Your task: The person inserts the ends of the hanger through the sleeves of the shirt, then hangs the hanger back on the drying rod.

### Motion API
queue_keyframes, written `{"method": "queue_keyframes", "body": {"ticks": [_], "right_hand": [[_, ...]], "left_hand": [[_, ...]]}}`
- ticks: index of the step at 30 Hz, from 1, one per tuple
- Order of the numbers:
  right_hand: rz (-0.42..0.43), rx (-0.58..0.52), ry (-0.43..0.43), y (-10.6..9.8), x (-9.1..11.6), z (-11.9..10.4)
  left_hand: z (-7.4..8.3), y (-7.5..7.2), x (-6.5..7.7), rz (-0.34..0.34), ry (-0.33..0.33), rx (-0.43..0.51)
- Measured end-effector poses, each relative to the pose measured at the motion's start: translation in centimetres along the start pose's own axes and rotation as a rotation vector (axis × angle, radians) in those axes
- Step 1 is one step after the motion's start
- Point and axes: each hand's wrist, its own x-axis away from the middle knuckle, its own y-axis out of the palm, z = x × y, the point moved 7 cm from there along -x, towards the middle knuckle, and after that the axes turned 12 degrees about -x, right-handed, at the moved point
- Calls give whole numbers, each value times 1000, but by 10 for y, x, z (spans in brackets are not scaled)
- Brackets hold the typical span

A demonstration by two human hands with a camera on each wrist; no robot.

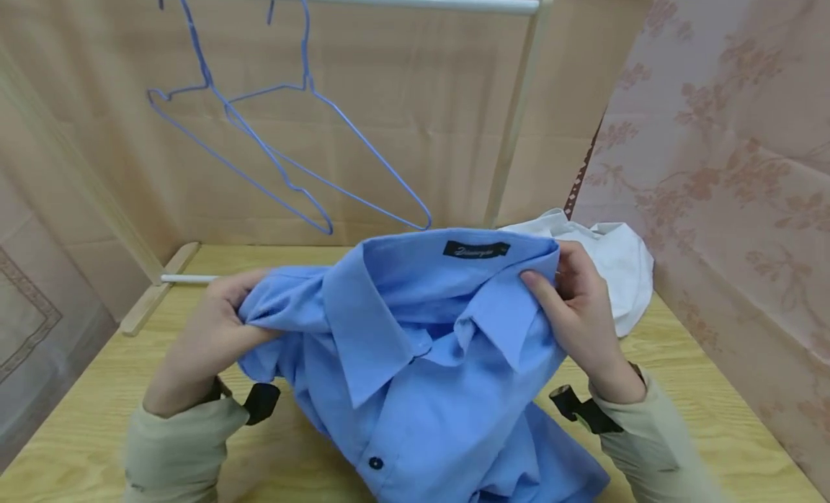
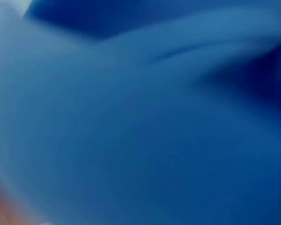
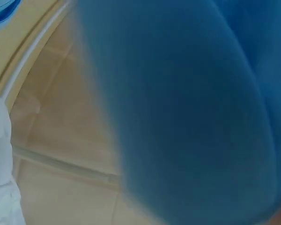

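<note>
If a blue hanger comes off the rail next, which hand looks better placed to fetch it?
The left hand, probably: both blue wire hangers hang left of centre, on its side, while the right hand is farther across. Both hands grip the blue button-up shirt.

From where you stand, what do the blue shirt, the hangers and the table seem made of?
Blue shirt: matte woven cloth, perhaps cotton or a blend; it drapes and creases, though the collar holds its shape.
Hangers: slim, evenly blue wire, likely plastic-coated metal, though the coating is a guess.
Table: wood-look top with pale grain, possibly real wood, possibly laminate.
</note>
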Motion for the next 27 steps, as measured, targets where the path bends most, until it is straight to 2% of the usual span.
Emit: {"method": "queue_keyframes", "body": {"ticks": [2,4,6,10,15,17,19,23,25,27], "right_hand": [[16,26,-20,-1,0,3],[16,31,-22,0,1,9],[11,35,-5,0,3,17],[-15,11,68,3,9,33],[-37,-5,139,7,15,47],[-37,-25,161,9,16,51],[-36,-50,186,11,19,55],[-37,-57,244,16,24,63],[-35,-44,269,17,24,66],[-29,-10,284,17,23,69]], "left_hand": [[-5,2,-1,-62,-31,-203],[-13,8,-4,-151,-47,-395],[-21,14,-7,-220,-38,-508],[-37,25,-14,-287,-42,-598],[-51,38,-19,-303,-58,-705],[-53,44,-19,-320,-69,-696],[-53,51,-17,-353,-67,-649],[-44,64,-12,-425,-25,-475],[-39,68,-13,-425,-20,-419],[-38,71,-18,-377,-34,-412]]}}
